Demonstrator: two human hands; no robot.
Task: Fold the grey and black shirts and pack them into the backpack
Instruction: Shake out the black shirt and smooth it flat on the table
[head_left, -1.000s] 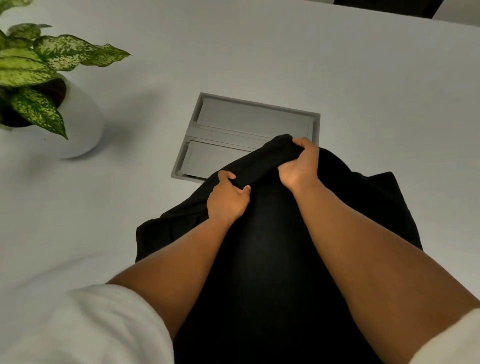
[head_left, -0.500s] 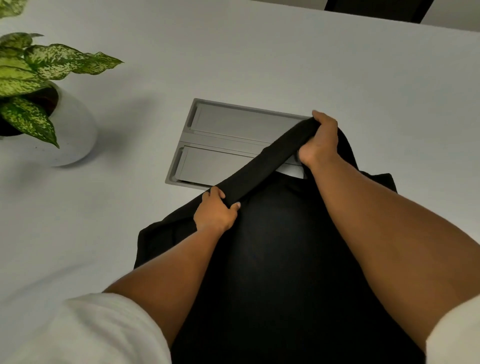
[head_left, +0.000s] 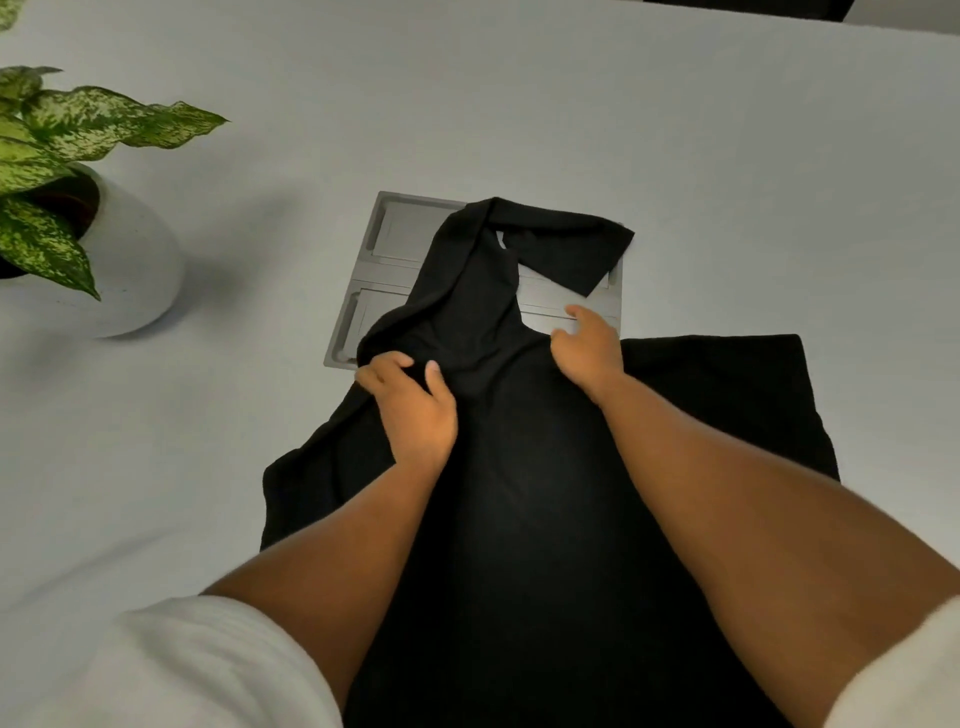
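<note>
1. Nearest me, the black shirt (head_left: 519, 519) lies spread on the table (head_left: 727, 130), its lower part running under my forearms and off the near edge of view.
2. My left hand (head_left: 410, 402) has its fingers curled into a bunch of cloth at the shirt's left shoulder. My right hand (head_left: 589, 348) rests at the right shoulder with fingers loosely bent; whether it pinches any fabric I cannot tell. The hands are apart, one on each side of the neck area.
3. Beyond the hands, a narrow part of the shirt is thrown far, with a flap, probably a sleeve, bent to the right. It lies over the grey hatch (head_left: 395, 244) set into the table.
4. Direction: the long axis runs near to far, the neck end seemingly far and the hem toward me. A second flap juts out to the right.
5. Progress, as I judge it: folding of the black shirt is barely begun, with no neat fold yet. No grey shirt or backpack is in view, so packing is all still to do.
6. Far left stands a potted plant (head_left: 78, 171), well apart from the shirt.
</note>
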